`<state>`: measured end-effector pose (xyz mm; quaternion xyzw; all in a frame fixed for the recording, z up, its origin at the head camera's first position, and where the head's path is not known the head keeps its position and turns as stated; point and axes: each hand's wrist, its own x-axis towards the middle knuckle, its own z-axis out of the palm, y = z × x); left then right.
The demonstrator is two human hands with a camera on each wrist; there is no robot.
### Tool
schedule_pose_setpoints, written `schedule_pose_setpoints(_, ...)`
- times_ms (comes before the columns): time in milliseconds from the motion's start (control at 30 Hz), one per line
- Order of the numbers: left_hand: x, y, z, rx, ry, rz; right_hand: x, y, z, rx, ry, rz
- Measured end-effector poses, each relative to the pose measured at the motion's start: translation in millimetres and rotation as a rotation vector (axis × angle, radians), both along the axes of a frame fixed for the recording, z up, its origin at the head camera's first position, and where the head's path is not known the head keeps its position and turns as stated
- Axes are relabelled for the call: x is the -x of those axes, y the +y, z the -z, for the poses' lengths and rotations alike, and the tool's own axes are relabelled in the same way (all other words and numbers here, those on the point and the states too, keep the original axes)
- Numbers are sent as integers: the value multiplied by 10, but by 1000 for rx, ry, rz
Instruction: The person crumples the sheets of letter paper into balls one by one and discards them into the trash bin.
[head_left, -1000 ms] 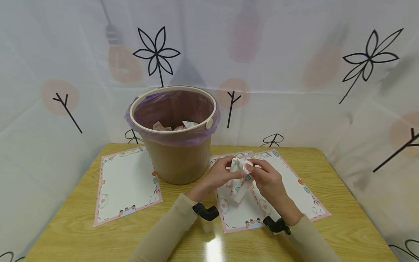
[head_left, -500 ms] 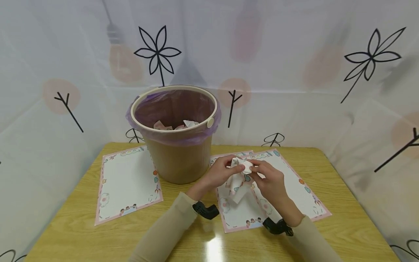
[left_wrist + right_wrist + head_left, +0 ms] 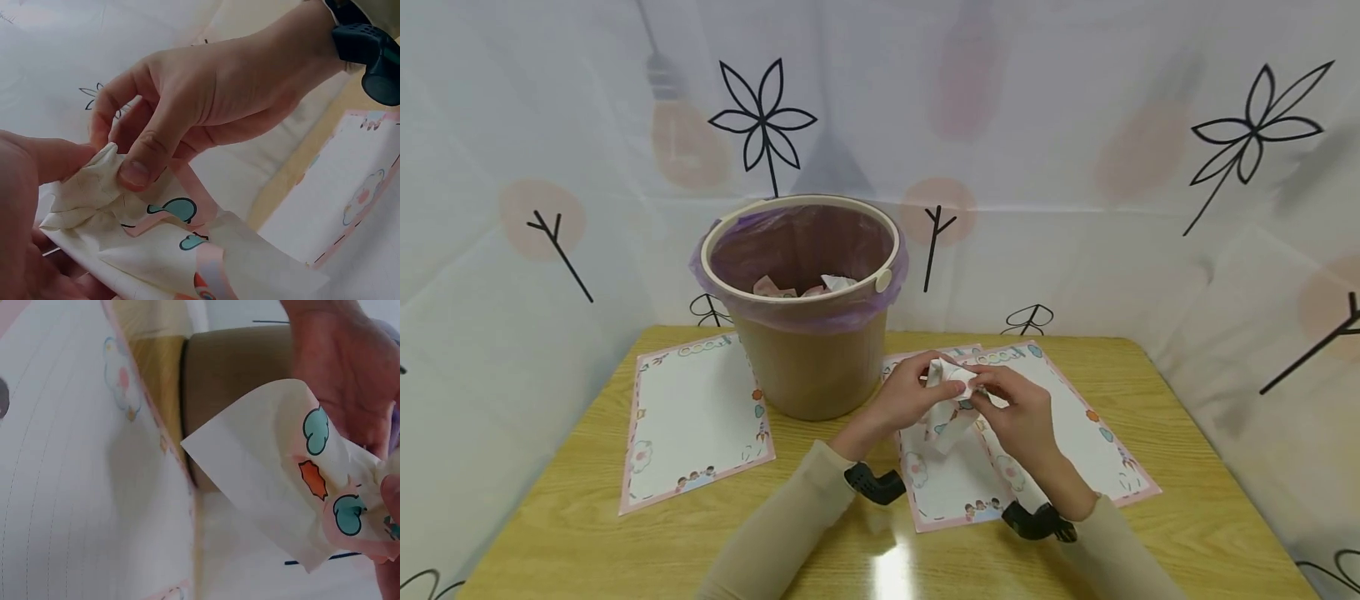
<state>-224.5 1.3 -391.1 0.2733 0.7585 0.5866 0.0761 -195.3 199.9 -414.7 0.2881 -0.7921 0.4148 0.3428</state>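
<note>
White crumpled paper (image 3: 144,259) pinched in both my left grip (image 3: 904,400) and right grip (image 3: 1024,412); I'd flag tearing if they tug opposite ways.

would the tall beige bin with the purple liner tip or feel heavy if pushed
The tall beige round bin is probably light for its size: only crumpled white-and-pink paper shows inside. Pushed near its cream rim, it might tip, since it narrows toward the base. The thin purple plastic liner would likely crinkle, as it hangs in loose folds outside.
</note>
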Motion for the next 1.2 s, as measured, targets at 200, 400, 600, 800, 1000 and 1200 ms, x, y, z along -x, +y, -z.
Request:
schedule_pose_setpoints(200,36,-21,24,-62,-33,34,-13,46,-37,190,-315,-183)
schedule_pose_setpoints(400,25,6,17,-86,-49,10,-20,48,-47,270,-444,-219)
schedule_pose_setpoints(600,-5,40,29,-58,-2,-34,-28,20,-48,307,-445,-170)
schedule_pose_setpoints(800,8,41,69,-34,68,-37,-32,16,-58,278,-425,-163)
schedule_pose_setpoints(1000,22,27,51,39,98,-41,-33,32,-68,254,-458,-114)
schedule_pose_setpoints(1200,31,-8,11,248,218,-94,-47,49,-75,242,-533,-99)
